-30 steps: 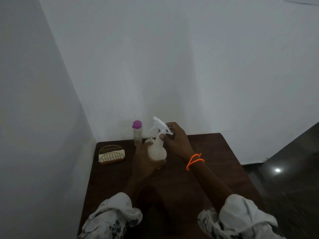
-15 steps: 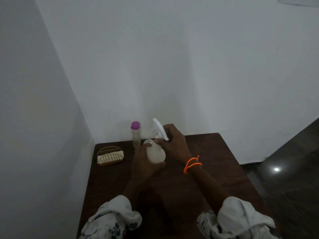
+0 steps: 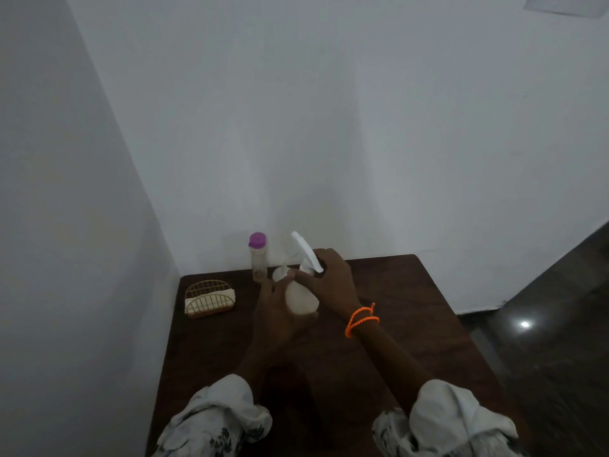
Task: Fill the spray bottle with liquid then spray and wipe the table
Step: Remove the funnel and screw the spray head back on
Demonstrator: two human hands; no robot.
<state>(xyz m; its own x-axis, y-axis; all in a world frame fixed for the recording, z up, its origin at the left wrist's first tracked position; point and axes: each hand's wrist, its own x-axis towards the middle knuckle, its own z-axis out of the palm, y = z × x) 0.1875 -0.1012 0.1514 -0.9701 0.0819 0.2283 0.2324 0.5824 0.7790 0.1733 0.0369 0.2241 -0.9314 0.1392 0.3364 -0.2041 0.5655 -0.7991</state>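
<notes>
**Both hands on the spray bottle at the back of the counter**

The spray bottle stands upright near the back of the dark wooden counter, held from both sides. The left hand wraps the round white body from the left, its fingers curled up to the bottle's shoulder and closed on it. The right hand sits over the neck from the right, fingers closed around the base of the white spray head, whose nozzle points up and back-left toward the wall. An orange band circles the right wrist.

Just behind the bottle and to its left stands one clear bottle with a purple cap, close to the wall. Something small and pale shows between that one and the spray bottle, touching or nearly so; I cannot tell what it is. Further left of the spray bottle, well apart from it, one wire holder with a pale cloth in it sits by the counter's back-left corner.

Walls close off the counter behind and to the left of the bottle. To its right and toward the person the wood is bare right out to the edges, with dark floor beyond the right edge.

Count: one spray bottle, one capped bottle, one holder, two hands.
</notes>
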